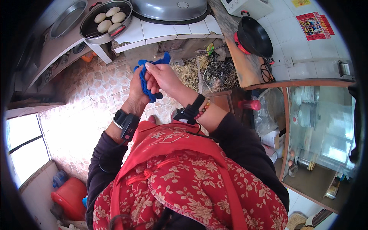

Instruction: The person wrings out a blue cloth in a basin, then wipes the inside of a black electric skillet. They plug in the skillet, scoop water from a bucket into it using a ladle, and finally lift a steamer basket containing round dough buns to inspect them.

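Observation:
A bunched blue cloth (145,83) is between my two hands, in front of my red apron (164,136). My left hand (137,86) is wrapped around its lower part, and one end hangs out below the palm. With thumb and fingers, my right hand (161,75) pinches the upper part, while a loose corner sticks up past the knuckles. Both hands are close together over the tiled floor (100,92), apart from any surface. The cloth's middle is partly hidden by the fingers.
Ahead is a white-tiled stove (161,30) with a large lidded wok (169,8). A round pan (95,38) of several pale buns stands left of it. Straw (187,72) lies on the floor below. To the right are a black wok (254,37) and a glass-doored cabinet (325,120).

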The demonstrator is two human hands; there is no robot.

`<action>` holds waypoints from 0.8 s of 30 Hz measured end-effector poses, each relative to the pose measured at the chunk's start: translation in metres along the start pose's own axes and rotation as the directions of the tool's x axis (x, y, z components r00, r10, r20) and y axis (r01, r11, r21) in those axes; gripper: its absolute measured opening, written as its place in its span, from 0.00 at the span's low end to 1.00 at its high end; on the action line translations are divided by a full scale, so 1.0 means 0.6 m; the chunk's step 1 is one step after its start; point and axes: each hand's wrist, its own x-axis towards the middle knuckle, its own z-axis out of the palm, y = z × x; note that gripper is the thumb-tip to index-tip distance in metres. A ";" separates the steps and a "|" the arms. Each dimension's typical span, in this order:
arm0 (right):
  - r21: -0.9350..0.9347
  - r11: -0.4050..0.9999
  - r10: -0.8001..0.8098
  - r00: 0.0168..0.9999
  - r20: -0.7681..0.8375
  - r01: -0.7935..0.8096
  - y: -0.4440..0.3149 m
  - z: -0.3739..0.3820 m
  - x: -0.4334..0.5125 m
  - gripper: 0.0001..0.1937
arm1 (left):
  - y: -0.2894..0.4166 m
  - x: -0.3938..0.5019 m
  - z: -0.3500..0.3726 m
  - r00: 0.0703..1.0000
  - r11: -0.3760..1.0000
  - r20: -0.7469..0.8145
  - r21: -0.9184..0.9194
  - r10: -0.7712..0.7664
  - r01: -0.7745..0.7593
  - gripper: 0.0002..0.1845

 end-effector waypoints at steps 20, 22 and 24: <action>-0.856 0.133 -0.776 0.590 0.223 0.499 0.021 -0.218 -0.066 0.20 | -0.137 0.094 0.101 0.937 0.984 0.321 0.068 0.136 -0.166 0.43; -0.826 0.173 -0.824 0.538 0.177 0.536 0.026 -0.235 -0.063 0.17 | -0.145 0.084 0.131 0.951 0.992 0.302 0.081 0.073 -0.101 0.47; -0.801 0.215 -0.833 0.533 0.148 0.558 0.028 -0.255 -0.051 0.16 | -0.150 0.077 0.159 0.988 0.999 0.150 0.033 -0.027 0.023 0.50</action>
